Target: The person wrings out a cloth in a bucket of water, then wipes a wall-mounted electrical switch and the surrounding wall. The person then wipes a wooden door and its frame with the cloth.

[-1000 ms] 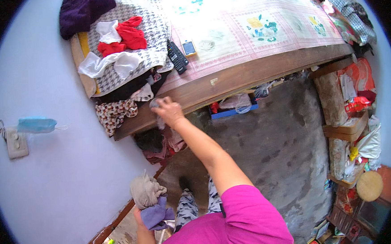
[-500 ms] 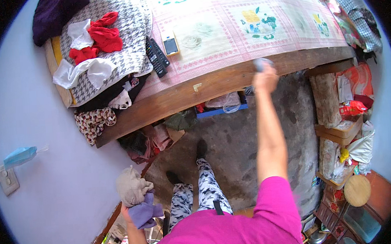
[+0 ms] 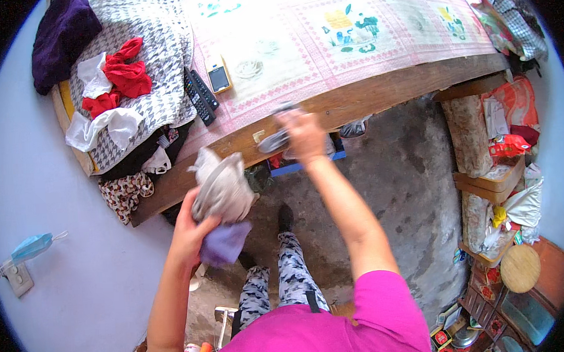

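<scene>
A sheeted bed (image 3: 289,79) with a brown board (image 3: 393,94) along its front stands over a grey floor (image 3: 415,187). The left arm comes up from the lower edge, bent at the elbow, and the left hand (image 3: 188,228) is in front of the body, near the board. Its thumb lies across a beige cloth (image 3: 226,187), its fingers partly hidden behind; the grip is closed on the bundle, a purple cloth (image 3: 225,245) hanging below the thumb. The right arm reaches forward, nearly straight, and the right hand (image 3: 307,136) is at the board, blurred, its fingers closed around a grey cloth (image 3: 273,141); how each finger lies I cannot tell. Under the board, partly behind this hand, a blue box (image 3: 288,169) holds something red (image 3: 275,159). At the right, a red packet (image 3: 509,149) lies at an upper wooden box (image 3: 489,190); a white bag (image 3: 524,206) bulges beside a lower box (image 3: 489,257) with a yellow thing (image 3: 499,215) above it
</scene>
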Motion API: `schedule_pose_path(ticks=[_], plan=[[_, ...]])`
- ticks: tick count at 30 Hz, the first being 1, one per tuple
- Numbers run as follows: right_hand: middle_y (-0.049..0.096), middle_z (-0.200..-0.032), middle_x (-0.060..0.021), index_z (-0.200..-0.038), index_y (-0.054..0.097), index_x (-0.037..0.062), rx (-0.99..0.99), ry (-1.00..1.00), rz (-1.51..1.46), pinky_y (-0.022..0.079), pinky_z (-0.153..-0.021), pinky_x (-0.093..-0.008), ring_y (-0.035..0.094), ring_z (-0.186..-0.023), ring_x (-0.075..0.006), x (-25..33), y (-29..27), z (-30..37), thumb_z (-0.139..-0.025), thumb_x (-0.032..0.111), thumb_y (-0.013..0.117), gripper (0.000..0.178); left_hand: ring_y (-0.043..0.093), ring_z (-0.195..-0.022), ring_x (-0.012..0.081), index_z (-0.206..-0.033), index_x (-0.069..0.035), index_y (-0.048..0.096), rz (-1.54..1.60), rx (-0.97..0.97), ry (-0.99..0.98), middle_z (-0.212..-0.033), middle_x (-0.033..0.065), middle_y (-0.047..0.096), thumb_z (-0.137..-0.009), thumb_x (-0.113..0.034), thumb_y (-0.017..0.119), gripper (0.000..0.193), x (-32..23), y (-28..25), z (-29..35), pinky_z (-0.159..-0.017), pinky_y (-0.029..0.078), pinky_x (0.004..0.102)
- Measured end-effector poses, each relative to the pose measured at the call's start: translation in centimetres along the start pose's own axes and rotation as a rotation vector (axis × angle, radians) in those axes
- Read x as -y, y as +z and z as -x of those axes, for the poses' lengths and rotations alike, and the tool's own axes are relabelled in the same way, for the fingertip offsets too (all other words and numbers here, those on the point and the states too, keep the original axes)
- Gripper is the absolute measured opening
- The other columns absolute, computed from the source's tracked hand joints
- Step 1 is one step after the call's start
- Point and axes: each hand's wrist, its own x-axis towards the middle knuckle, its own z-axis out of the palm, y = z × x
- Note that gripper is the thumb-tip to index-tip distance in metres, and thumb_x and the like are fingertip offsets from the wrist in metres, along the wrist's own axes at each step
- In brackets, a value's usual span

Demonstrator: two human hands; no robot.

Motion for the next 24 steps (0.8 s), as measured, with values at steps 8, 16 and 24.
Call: schedule_pose_path(ticks=[8, 16, 24], plan=[[0.057, -0.129, 0.0001, -0.132, 0.063, 0.0362, 0.026, 0.345, 0.06, 0.057, -0.092, -0.0459, 0.058, -0.115, -0.0327, -16.3, -4.4, -1.1, -0.079, -0.006, 0.063, 0.068, 0.057, -0.126, 0.0263, -0.161, -0.014, 0.024, 0.054, 0.135, 0.134, -0.142, 0.0169, 0.054, -0.083, -0.01, 0.083, 0.098, -4.3, 13.2, -16.4, -0.102, 0.05, 0.0404], [0.057, -0.132, -0.0039, -0.133, 0.061, 0.0303, -0.035, 0.48, 0.111, 0.055, -0.093, -0.047, 0.056, -0.116, -0.0355, -13.9, -3.4, -1.2, -0.079, -0.004, 0.063, 0.063, 0.067, -0.111, 0.0259, -0.142, -0.004, 0.049, 0.438, -0.269, 0.046, -0.126, 0.0167, 0.066, -0.096, -0.014, 0.069, 0.052, 0.7, 9.9, -23.6, -0.095, 0.056, 0.0417], [0.058, -0.131, -0.0084, -0.14, 0.056, 0.0214, 0.017, 0.295, 0.072, 0.055, -0.09, -0.0472, 0.054, -0.115, -0.0365, 1.5, 0.5, 3.2, -0.081, 0.006, 0.07, 0.062, 0.028, -0.15, 0.0426, -0.161, 0.002, 0.007, -0.062, 0.002, 0.49, -0.162, 0.0302, 0.026, -0.095, -0.035, 0.067, 0.096, -1.3, 13.6, -21.6, -0.122, 0.025, 0.0401]])
